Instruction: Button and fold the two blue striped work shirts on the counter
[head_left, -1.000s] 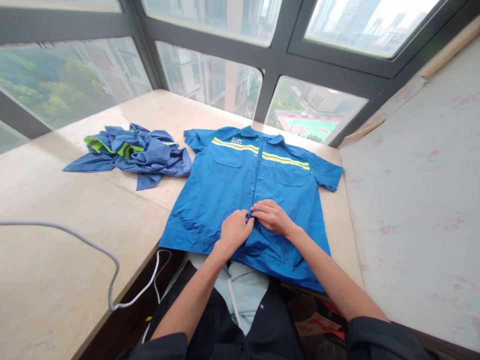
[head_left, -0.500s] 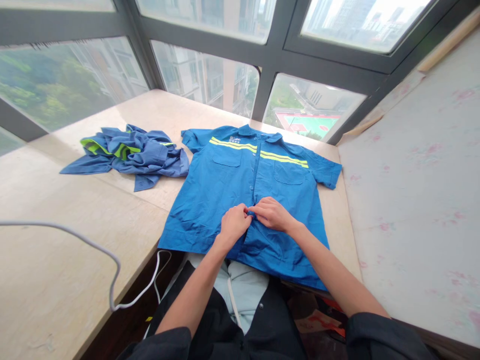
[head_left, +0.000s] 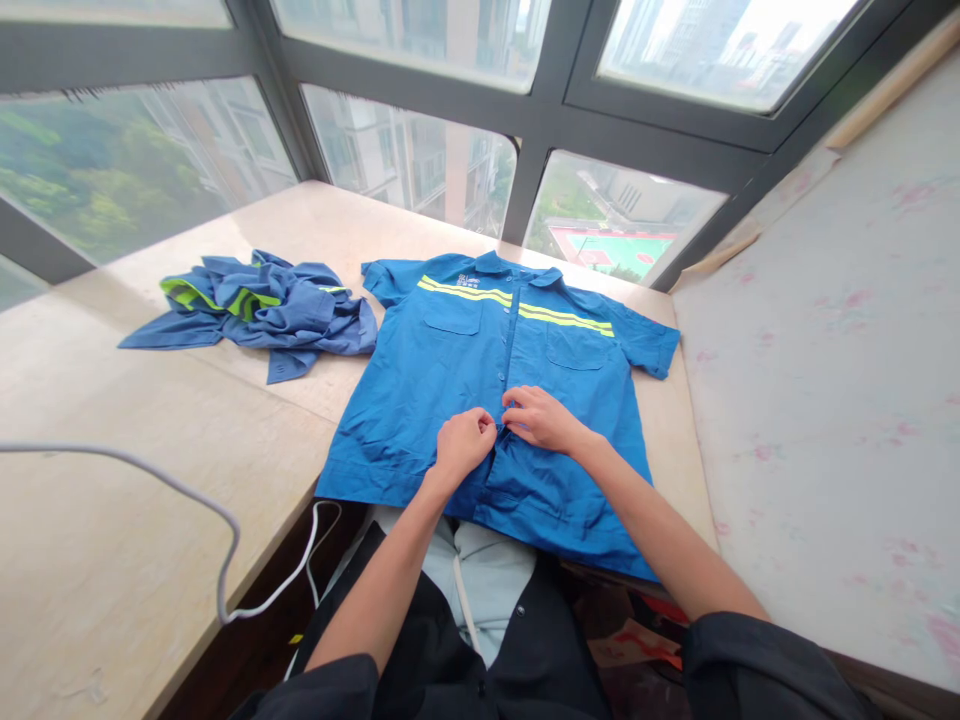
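Observation:
A blue short-sleeved work shirt (head_left: 427, 400) lies front up on the ledge, collar away from me, with yellow-green reflective stripes across the chest. Low on its front opening, my left hand (head_left: 463, 442) is closed, thumb and fingers pinched at the placket edge. Just to the right, my right hand (head_left: 546, 418) has its fingers bent and gripping the other side of the placket. A small gap separates the two sets of fingertips. Buttons show along the placket above them; whatever lies under the fingers is hidden.
A crumpled blue garment (head_left: 300, 310) with bright green bands lies left of the shirt. A white cable (head_left: 187, 490) crosses the pale ledge (head_left: 135, 540) and hangs over its front edge. Windows (head_left: 412, 150) rise behind, and a flowered wall (head_left: 817, 380) stands at the right.
My hands, close together at the placket before, have drawn slightly apart. The left moved a little to the left, and the right has shifted slightly up with its index finger drawn back.

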